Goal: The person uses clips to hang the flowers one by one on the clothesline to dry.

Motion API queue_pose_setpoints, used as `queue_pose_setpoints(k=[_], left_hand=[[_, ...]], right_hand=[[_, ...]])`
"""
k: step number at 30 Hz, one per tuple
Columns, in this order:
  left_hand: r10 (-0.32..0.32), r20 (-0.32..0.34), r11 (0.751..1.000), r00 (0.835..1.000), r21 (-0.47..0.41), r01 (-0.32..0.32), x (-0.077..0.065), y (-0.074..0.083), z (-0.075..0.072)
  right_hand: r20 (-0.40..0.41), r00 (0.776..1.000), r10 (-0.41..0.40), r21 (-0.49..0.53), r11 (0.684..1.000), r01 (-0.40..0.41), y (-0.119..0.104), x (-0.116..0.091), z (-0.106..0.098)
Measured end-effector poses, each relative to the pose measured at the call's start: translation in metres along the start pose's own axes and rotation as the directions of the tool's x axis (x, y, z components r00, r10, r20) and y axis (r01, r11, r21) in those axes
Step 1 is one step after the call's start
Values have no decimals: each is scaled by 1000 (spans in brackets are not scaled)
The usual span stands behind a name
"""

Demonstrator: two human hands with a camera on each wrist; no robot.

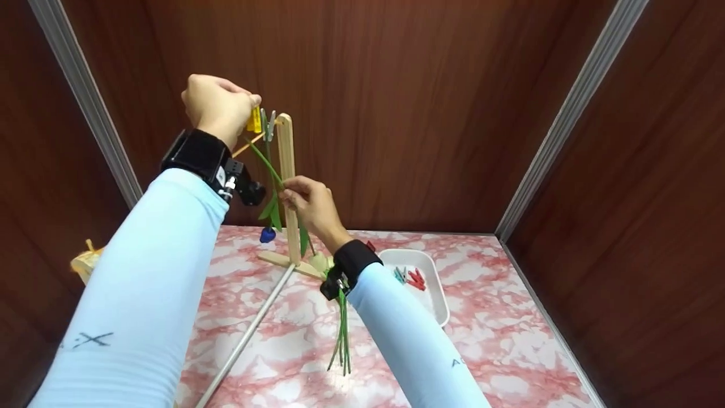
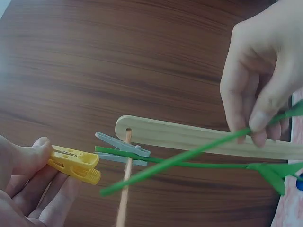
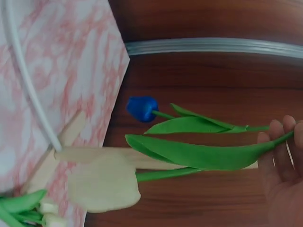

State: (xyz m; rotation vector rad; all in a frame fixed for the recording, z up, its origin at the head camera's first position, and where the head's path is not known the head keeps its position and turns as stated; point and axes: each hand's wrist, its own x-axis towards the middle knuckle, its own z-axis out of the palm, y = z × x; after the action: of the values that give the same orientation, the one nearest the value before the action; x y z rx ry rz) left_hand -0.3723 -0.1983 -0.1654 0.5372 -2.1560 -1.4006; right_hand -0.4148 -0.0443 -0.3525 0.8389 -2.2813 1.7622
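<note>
My left hand [image 1: 218,105] pinches a yellow clothespin [image 2: 73,163] by one end, beside an orange string [image 2: 124,198]. Tied through a hole in a wooden post [image 1: 286,148], the string carries a grey clothespin [image 2: 118,143] that clips the stem of a blue tulip [image 3: 142,109], hanging head down. Between thumb and fingers, my right hand [image 1: 318,208] holds the green stem [image 2: 189,155] of a cream tulip [image 3: 104,182]. Its bloom points down and its stem end crosses in front of the string in the left wrist view.
On the pink marbled table, a white tray [image 1: 443,300] holds red clothespins [image 1: 416,279] and teal ones. A bunch of tulip stems [image 1: 342,340] lies near the right forearm. From the post's base a white rod [image 1: 249,331] runs toward me. Brown panels [image 1: 425,113] enclose the table.
</note>
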Motion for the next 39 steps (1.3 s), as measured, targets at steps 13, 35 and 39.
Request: queue_pose_setpoints(k=[13,35,39], left_hand=[[-59,47,998,997,10,59,8,-13,9],[-42,78,997,996,63,37,8,-22,13],[-30,74,997,997,71,25,7,-19,13]], right_hand=[[-54,993,104,44,994,-102,-2,7,15],[-30,993,118,70,991,-116,-1,7,26],[-43,992,120,80,990,-116,-2,8,26]])
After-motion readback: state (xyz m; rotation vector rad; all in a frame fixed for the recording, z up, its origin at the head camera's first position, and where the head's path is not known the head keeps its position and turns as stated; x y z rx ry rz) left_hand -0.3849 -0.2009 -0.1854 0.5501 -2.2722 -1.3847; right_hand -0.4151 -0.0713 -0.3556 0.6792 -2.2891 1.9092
